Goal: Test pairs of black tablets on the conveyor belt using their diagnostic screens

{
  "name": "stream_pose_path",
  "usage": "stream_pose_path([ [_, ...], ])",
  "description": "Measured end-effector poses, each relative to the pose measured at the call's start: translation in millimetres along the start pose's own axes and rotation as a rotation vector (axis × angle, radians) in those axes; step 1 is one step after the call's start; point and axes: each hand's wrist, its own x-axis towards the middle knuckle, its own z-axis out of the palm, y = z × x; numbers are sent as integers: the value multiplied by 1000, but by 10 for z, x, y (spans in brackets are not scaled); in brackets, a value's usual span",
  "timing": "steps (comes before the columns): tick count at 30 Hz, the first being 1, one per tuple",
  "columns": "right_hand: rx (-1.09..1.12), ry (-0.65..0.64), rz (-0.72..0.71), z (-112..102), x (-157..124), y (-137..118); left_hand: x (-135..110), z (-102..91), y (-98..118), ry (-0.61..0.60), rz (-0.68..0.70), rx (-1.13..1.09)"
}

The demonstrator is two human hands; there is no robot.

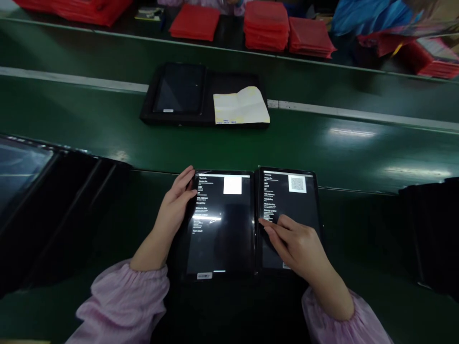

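Observation:
Two tablets lie side by side in front of me, each with white text on a dark screen. My left hand (175, 205) grips the left edge of the left tablet (229, 239), thumb at the front rim and fingers along the side. A blank white square shows near the top of that screen. My right hand (296, 243) is over the right tablet (297, 205), whose screen shows a QR code. Its index finger and thumb come together at that tablet's left edge, beside the gap; the other fingers are curled. Whatever may be between the fingertips is hidden.
Beyond, a black tray (206, 119) holds a dark tablet (180, 89) and a creased paper (241, 106). Stacks of red pouches (266, 26) line the far shelf, where another person's sleeve shows. Black items stand at left (82, 191) and right (430, 229).

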Motion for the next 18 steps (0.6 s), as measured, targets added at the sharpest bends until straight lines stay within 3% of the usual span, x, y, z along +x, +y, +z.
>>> stream_pose_path([
  [5, -133, 153, 78, -117, -37, 174, 21, -46, -12, -30, -3, 30],
  [9, -112, 278, 170, -215, -69, 244, 31, -70, -21, -52, -12, 8],
  [18, -85, 280, 215, -214, -98, 238, 37, -77, -23, -67, -15, 39],
])
